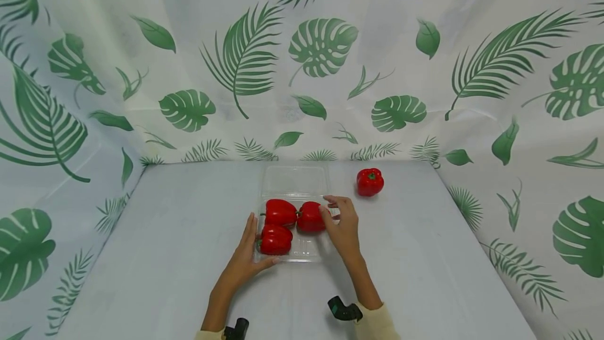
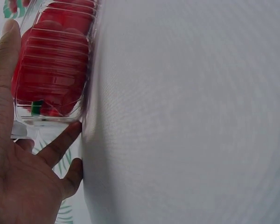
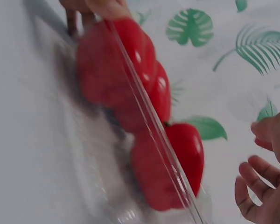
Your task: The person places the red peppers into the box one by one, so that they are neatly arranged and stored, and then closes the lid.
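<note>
Head view: the left hand (image 1: pixel 244 265) spreads wide by the clear box (image 1: pixel 304 250); the right hand (image 1: pixel 344 229) seems loose and empty. Boxing peppers (image 1: pixel 280 213) looks underway; the far right pepper (image 1: pixel 370 182) calls for reaching.

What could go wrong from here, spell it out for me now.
The three red bell peppers rise above the rim of the clear clamshell container, so its open lid might press on them or fail to shut.

The fourth red bell pepper sits loose on the table beyond the right hand, which could bump it and set it rolling.
</note>
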The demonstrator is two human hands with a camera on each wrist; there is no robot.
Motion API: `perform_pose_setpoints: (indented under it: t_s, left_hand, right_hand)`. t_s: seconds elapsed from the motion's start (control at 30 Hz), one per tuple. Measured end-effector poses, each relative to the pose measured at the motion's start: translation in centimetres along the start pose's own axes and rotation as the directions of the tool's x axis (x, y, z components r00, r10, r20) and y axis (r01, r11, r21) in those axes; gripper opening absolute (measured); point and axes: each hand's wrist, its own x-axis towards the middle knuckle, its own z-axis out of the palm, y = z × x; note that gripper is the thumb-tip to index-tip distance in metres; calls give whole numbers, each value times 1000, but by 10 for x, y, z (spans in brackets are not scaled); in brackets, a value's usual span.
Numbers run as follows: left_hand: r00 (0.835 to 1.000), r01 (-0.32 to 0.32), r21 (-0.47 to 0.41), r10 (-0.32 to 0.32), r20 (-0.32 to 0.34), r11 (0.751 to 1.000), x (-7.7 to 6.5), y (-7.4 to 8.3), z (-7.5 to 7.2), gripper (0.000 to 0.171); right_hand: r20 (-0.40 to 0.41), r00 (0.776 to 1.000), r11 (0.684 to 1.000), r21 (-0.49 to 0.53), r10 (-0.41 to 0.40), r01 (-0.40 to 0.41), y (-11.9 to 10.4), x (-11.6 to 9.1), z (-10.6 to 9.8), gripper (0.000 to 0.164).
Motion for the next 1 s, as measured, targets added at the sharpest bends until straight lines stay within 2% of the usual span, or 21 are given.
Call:
perform_pose_setpoints:
  t_s: [0.07,0.13,0.27,0.47,0.63,0.77,1.0]
  left_hand:
    - [1000,6,2,-6,3,1000,0,0,0,117]
    - [1000,12,3,-12,8,1000,1,0,-1,117]
    - [1000,22,4,-22,11,1000,0,-1,-1,118]
    - [1000,17,-10,-17,13,1000,-1,-2,0,118]
    - [1000,24,-12,-24,19,1000,-1,0,0,117]
    - [999,32,-11,-31,22,999,0,1,-1,117]
    - [999,37,-23,-36,17,999,-1,1,0,117]
  right_hand:
    - [-76,995,998,-15,57,-58,6,6,-8,34]
    - [-136,982,991,-11,133,-136,11,12,-16,41]
    - [-213,936,959,21,280,-282,22,22,-28,55]
    - [-287,870,914,75,402,-398,41,39,-36,74]
    - [-299,815,866,103,496,-489,54,52,-37,88]
    - [-293,800,850,125,524,-512,63,62,-36,93]
    - [-246,803,839,118,543,-531,78,73,-32,92]
